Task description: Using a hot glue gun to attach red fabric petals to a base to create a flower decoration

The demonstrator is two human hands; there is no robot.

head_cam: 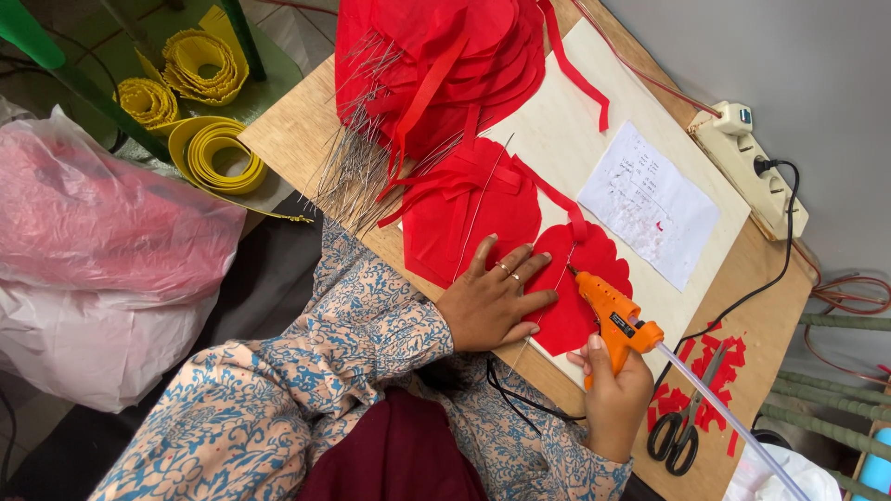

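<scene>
Orange plastic glue gun [616, 320], gripped in our right hand [614, 394], points at the scalloped red fabric petal [580, 297] beneath our left hand's [487, 301] spread fingers [531, 269].

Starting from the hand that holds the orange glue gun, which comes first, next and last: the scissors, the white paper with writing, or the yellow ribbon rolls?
From the right hand holding the glue gun:
1. Scissors, just beside it on the table's near corner.
2. White paper, farther up on the board.
3. Yellow ribbon rolls, far across, off the table's other end.

blue-tan floral sleeves [371, 334], rings [510, 273], maroon lap cloth [399, 455]
</scene>
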